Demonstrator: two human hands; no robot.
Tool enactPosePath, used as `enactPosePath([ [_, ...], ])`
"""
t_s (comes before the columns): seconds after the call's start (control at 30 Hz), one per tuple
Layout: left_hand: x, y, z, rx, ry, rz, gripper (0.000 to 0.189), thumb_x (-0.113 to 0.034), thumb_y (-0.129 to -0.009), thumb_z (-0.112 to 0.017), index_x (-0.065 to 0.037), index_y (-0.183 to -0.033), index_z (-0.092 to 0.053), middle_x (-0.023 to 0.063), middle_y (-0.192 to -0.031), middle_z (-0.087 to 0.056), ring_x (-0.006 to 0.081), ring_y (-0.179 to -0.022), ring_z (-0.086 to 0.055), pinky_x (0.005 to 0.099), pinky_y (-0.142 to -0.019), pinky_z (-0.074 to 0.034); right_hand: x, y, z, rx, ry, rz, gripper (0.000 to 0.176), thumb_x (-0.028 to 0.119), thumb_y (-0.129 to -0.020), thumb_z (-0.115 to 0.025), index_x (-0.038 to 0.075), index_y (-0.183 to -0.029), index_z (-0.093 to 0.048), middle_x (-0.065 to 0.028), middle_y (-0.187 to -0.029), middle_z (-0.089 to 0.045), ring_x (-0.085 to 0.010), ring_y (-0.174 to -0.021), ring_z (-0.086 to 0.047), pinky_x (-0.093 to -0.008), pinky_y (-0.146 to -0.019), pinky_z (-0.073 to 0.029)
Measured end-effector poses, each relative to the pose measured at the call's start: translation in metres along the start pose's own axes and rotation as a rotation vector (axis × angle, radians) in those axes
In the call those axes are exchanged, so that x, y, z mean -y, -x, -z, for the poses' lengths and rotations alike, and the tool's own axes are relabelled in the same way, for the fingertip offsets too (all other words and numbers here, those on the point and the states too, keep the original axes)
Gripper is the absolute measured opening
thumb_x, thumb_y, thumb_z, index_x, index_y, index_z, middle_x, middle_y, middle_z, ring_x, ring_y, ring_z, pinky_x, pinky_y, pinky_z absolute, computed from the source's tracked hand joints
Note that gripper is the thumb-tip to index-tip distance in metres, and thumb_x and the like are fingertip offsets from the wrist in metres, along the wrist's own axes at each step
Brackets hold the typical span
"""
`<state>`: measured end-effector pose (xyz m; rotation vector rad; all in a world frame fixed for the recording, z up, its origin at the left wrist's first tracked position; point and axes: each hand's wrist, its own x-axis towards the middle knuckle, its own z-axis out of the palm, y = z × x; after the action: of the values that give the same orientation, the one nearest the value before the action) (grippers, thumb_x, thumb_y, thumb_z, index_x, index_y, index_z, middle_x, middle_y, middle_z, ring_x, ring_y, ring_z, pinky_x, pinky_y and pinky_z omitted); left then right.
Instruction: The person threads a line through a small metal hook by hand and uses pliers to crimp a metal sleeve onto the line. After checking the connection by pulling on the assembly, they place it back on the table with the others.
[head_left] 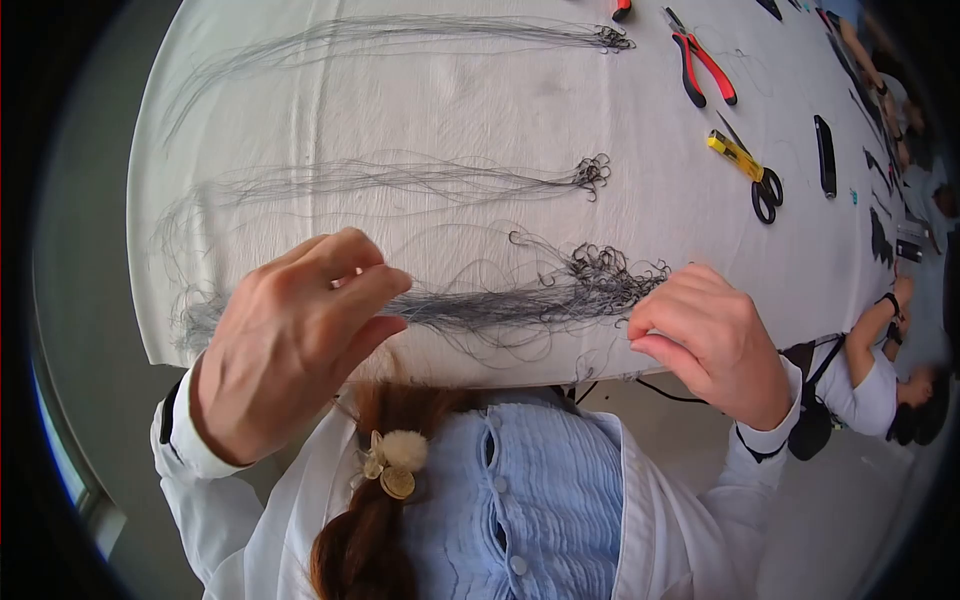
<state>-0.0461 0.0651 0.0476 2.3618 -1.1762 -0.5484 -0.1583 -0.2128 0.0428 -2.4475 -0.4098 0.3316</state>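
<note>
Fish hooks tied to thin dark lines lie in a thick bundle along the table's near edge. The dark hooks are tangled together at its right end. My left hand hovers above the bundle's left part, fingers curled, with a gap between thumb and forefinger and nothing visible in it. Beside the hooks is my right hand, thumb and fingers pinched together. Whatever is between those fingertips is too small or hidden to name. A few loose lines trail below the hooks at the edge.
Two thinner hooked-line bundles, a middle one and a far one, lie across the white cloth. To the right are red-handled pliers, scissors, a yellow cutter and a black phone-like object. Other people sit at far right.
</note>
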Motion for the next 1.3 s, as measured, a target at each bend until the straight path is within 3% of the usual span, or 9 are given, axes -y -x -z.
enactPosePath([
  [0.17,-0.005,-0.03,-0.029,0.074,-0.06,-0.085,0.034,-0.005,-0.068,-0.075,-0.002,-0.1,-0.062,0.0123,-0.097,-0.059,0.0248,-0.08,-0.062,0.0334,-0.068,-0.054,0.015,0.024,0.003,-0.101,-0.077,0.066,0.017,0.001,-0.066,-0.072,0.004,-0.077,-0.06,-0.0045,-0.067,-0.058,-0.0196,-0.06,-0.055,-0.034,-0.069,-0.047],
  [0.27,-0.007,-0.037,-0.046,0.006,-0.093,-0.091,0.057,-0.005,-0.065,-0.077,-0.005,-0.117,-0.054,0.0144,-0.111,-0.051,0.0273,-0.093,-0.058,0.0342,-0.075,-0.053,0.016,0.037,0.01,-0.146,-0.119,0.109,0.018,0.001,-0.062,-0.075,0.004,-0.074,-0.062,-0.0043,-0.063,-0.056,-0.0193,-0.057,-0.054,-0.0333,-0.063,-0.048],
  [0.47,-0.013,-0.027,-0.062,0.112,-0.035,-0.233,0.055,-0.006,-0.062,-0.079,-0.001,-0.112,-0.056,0.0156,-0.116,-0.048,0.0312,-0.107,-0.05,0.0369,-0.086,-0.049,0.014,0.044,0.025,-0.227,-0.229,0.164,0.019,-0.001,-0.056,-0.074,0.004,-0.072,-0.065,-0.0048,-0.06,-0.056,-0.0179,-0.052,-0.054,-0.0324,-0.058,-0.049],
  [0.67,-0.014,-0.02,-0.057,0.158,-0.119,-0.36,0.046,-0.007,-0.062,-0.078,0.002,-0.104,-0.059,0.0172,-0.115,-0.051,0.0322,-0.109,-0.05,0.0374,-0.087,-0.049,0.022,0.035,0.058,-0.268,-0.409,0.278,0.013,0.007,-0.063,-0.073,0.008,-0.072,-0.064,-0.0037,-0.065,-0.062,-0.0169,-0.054,-0.057,-0.0311,-0.054,-0.047],
  [0.73,-0.013,-0.021,-0.053,0.215,0.028,-0.34,0.043,-0.008,-0.062,-0.078,0.002,-0.101,-0.061,0.0151,-0.106,-0.057,0.0303,-0.106,-0.053,0.0363,-0.087,-0.049,0.027,0.03,0.069,-0.153,-0.417,0.322,0.009,0.009,-0.084,-0.06,0.013,-0.084,-0.052,0.0013,-0.07,-0.061,-0.011,-0.059,-0.053,-0.0314,-0.065,-0.043],
  [0.87,-0.011,-0.022,-0.052,0.26,0.045,-0.308,0.04,-0.009,-0.063,-0.078,0.002,-0.098,-0.062,0.0134,-0.099,-0.061,0.0277,-0.098,-0.058,0.0352,-0.084,-0.051,0.038,0.015,0.059,-0.394,-0.505,0.341,0.014,0.007,-0.073,-0.07,0.006,-0.083,-0.06,-0.0055,-0.068,-0.061,-0.017,-0.054,-0.058,-0.032,-0.05,-0.046],
  [1.07,-0.008,-0.021,-0.038,0.312,0.204,-0.232,0.035,-0.006,-0.067,-0.075,0.001,-0.099,-0.063,0.0145,-0.099,-0.061,0.0277,-0.088,-0.062,0.0357,-0.076,-0.052,0.04,-0.003,0.044,-0.51,-0.501,0.15,0.013,0.01,-0.089,-0.056,0.004,-0.092,-0.046,-0.0039,-0.065,-0.053,-0.0114,-0.055,-0.049,-0.0218,-0.048,-0.042],
  [1.13,-0.01,-0.022,-0.03,0.09,0.108,-0.092,0.044,-0.007,-0.067,-0.076,0.001,-0.107,-0.058,0.0146,-0.104,-0.059,0.0309,-0.091,-0.06,0.0369,-0.077,-0.051,0.037,-0.012,0.04,-0.459,-0.517,0.149,0.011,0.006,-0.089,-0.054,0.001,-0.093,-0.046,-0.0058,-0.066,-0.055,-0.0116,-0.056,-0.052,-0.0218,-0.05,-0.044],
  [1.3,-0.01,-0.035,-0.016,-0.027,0.301,-0.234,0.07,-0.018,-0.063,-0.083,0.0,-0.121,-0.047,0.0157,-0.113,-0.057,0.0349,-0.107,-0.054,0.0402,-0.089,-0.046,0.047,-0.043,0.037,-0.322,-0.55,0.158,0.009,-0.004,-0.087,-0.048,-0.005,-0.095,-0.048,-0.0108,-0.069,-0.059,-0.0127,-0.062,-0.06,-0.0222,-0.057,-0.049],
])
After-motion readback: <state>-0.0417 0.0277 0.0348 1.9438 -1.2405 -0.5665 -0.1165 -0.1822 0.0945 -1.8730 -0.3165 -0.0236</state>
